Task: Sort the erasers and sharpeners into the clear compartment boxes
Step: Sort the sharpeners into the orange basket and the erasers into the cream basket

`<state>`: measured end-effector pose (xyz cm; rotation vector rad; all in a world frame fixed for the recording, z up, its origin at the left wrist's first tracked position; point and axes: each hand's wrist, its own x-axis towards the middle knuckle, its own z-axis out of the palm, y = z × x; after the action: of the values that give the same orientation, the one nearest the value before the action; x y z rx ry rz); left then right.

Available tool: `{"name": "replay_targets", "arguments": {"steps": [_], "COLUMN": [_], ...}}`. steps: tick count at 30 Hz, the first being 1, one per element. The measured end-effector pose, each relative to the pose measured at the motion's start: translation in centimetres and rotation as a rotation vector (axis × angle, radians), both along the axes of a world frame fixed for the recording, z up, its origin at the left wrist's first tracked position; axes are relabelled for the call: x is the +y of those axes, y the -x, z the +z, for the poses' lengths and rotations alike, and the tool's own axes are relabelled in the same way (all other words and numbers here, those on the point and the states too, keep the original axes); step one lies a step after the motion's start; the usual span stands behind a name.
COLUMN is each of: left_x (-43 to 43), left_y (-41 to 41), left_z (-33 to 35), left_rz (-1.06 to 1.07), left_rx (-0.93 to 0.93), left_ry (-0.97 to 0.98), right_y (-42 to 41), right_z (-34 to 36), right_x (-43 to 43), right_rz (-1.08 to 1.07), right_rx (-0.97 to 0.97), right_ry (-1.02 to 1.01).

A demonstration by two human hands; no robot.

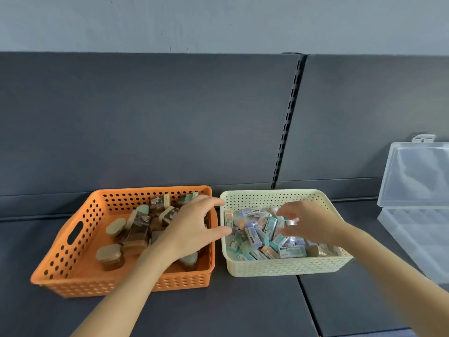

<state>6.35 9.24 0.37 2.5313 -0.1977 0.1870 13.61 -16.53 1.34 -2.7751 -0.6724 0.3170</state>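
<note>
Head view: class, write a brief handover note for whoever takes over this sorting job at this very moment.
Left hand: open, fingers spread above where the two baskets meet, holding nothing.
Right hand: down among the pastel sleeved erasers in the cream perforated plastic basket; blurred, grip unclear.
Brown sharpeners with beige lids lie in the orange perforated plastic basket.
Clear plastic compartment box stands open at the right.
Done: nothing visibly sorted. Left: all erasers and sharpeners.
</note>
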Motion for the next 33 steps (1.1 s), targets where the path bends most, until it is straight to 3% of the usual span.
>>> {"name": "replay_targets", "arguments": {"steps": [7,14,21,24,28,33], "left_x": [-3.3,-5.2,-7.4,-8.0,-7.9,-6.6], "left_y": [-1.5,-2.3,-3.2,-3.4,-3.6,-3.2], "left_z": [-1.1,-1.4,-1.5,-2.2,-2.4,-0.6], "left_rz": [-0.125,-0.202,-0.214,-0.237,-0.213,-0.13], "left_rx": [0.052,0.159,0.145,0.161,0.127,0.043], "left_ry": [-0.105,-0.314,-0.652,-0.589,-0.416,-0.193], "right_y": [0.2,-0.2,-1.4,-1.7,-1.7,-1.2], "right_z": [-1.3,-1.3,-1.2,-1.0,-0.9,-0.9], "right_x": [-5.1,-5.5,-5.9,-6.4,-6.5,-5.6], "right_rz": [-0.041,-0.009,-0.195,-0.281,-0.38,-0.389], "right_rx": [0.238,0.307,0.217,0.116,0.17,0.197], "right_ry": [0.134,0.14,-0.245,-0.427,-0.669,-0.784]}}
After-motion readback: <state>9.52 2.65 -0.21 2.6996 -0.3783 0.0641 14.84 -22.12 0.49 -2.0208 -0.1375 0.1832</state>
